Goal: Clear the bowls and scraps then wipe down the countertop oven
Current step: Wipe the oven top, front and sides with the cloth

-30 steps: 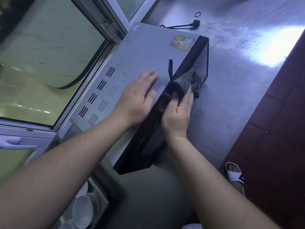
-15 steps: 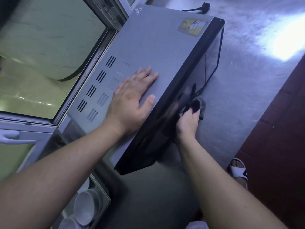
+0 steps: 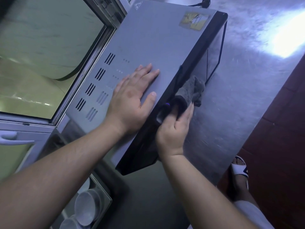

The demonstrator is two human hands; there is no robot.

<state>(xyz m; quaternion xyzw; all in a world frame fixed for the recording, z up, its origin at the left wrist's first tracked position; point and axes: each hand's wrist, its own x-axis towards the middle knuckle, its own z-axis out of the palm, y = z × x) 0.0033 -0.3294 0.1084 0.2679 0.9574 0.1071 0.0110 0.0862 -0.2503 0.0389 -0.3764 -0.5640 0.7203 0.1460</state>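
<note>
Your left hand lies flat on the grey top of the oven, fingers straight and spread, thumb near the top's front edge, much where it was half a second ago. Your right hand has climbed back up the dark glass front: half a second ago it was low by the counter, and now it presses the grey cloth against the upper part of the door, just below the top's front edge. Its fingers curl round the cloth's near end while the rest of the cloth fans out over the glass. The oven sits at the counter's back edge, against the window frame. The bowls are stacked in a rack by the counter's near left corner.
</note>
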